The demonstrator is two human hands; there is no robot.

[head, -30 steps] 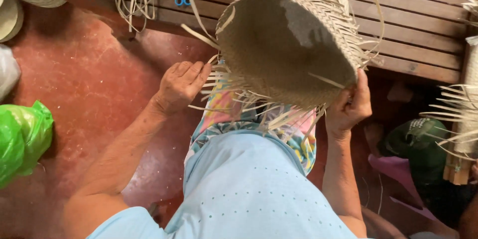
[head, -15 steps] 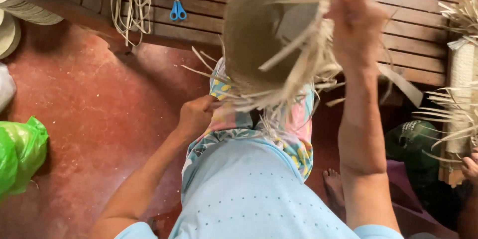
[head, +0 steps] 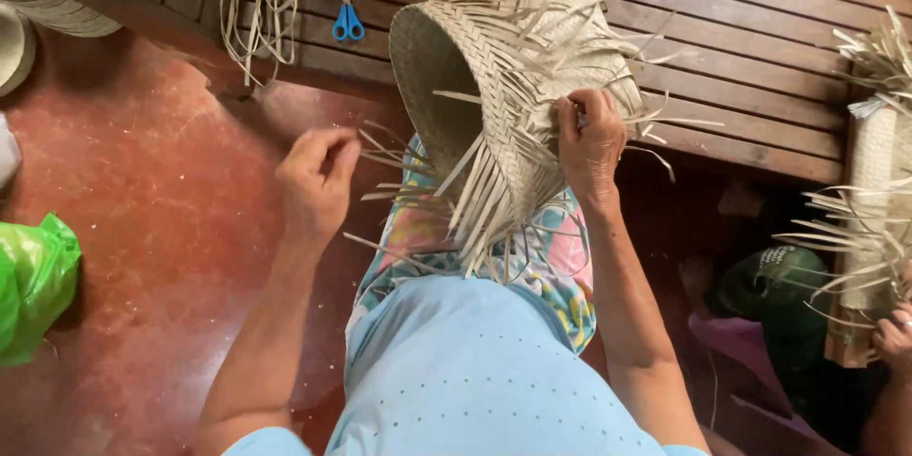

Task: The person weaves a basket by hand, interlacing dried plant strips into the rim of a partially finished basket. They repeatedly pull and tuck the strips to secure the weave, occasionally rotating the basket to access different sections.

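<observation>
Palm-strip weaving fills the middle of the view: one half-woven basket [head: 494,104], mouth turned to the left and nothing visible inside it, rests on the person's lap with its loose strip ends bristling around the rim and down over a flowered cloth [head: 560,266]. The right hand [head: 591,138] lies on the basket's outer wall, fingers [head: 579,114] curled and pressed together over the weave, thumb tucked beneath — whether a single strip is nipped there cannot be told. The left hand [head: 315,180] hovers apart from the basket, just left of the loose strip ends, its fingertips [head: 337,147] drawn together in a pinch; what they pinch, if anything, is too thin to see. Beyond the left fingertips, on the wooden slat platform [head: 760,28], lie one pair of blue-handled scissors [head: 347,19] and, beside them, one bundle of uncut strips [head: 261,0] hanging over the edge. Far left of that hand, on the red floor [head: 161,209], sits one bright green plastic bag [head: 33,285], crumpled, contents hidden. Far right of the right fingers, another person's hand [head: 893,337] is beside a second woven piece [head: 869,209] with spiky ends.
</observation>
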